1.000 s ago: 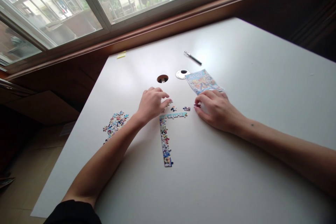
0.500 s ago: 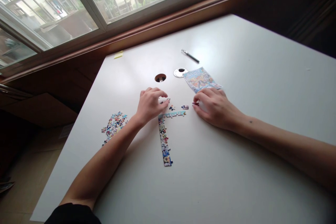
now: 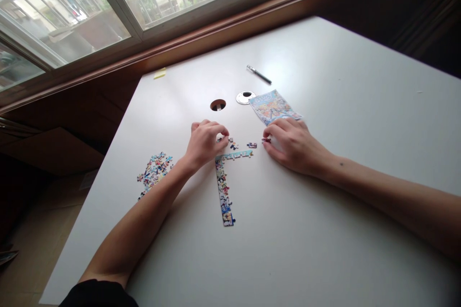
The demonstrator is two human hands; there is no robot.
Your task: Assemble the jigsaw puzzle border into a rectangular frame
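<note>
My right hand [image 3: 286, 144] pinches a small dark reddish puzzle piece [image 3: 265, 140] between thumb and fingertips, low over the table beside the picture sheet [image 3: 273, 105]. My left hand [image 3: 207, 143] is curled, with a gap between thumb and forefinger. Loose puzzle pieces [image 3: 234, 146] lie by its fingertips, some partly hidden behind them. Another puzzle piece [image 3: 252, 145] lies between the two hands. Just below is the joined puzzle border [image 3: 224, 187], an L shape with a light-blue top strip and a colourful left side.
A heap of loose puzzle pieces [image 3: 155, 170] lies left of my left forearm. Farther back on the white table [image 3: 306, 240] are a round hole [image 3: 218, 105], a metal cover [image 3: 245, 98], a pen [image 3: 259, 74] and a yellow sticky note [image 3: 159, 73]. A window runs behind.
My left thumb and forefinger have come slightly closer together. The right hand keeps its pinch on the puzzle piece. The whole view has shifted a little.
</note>
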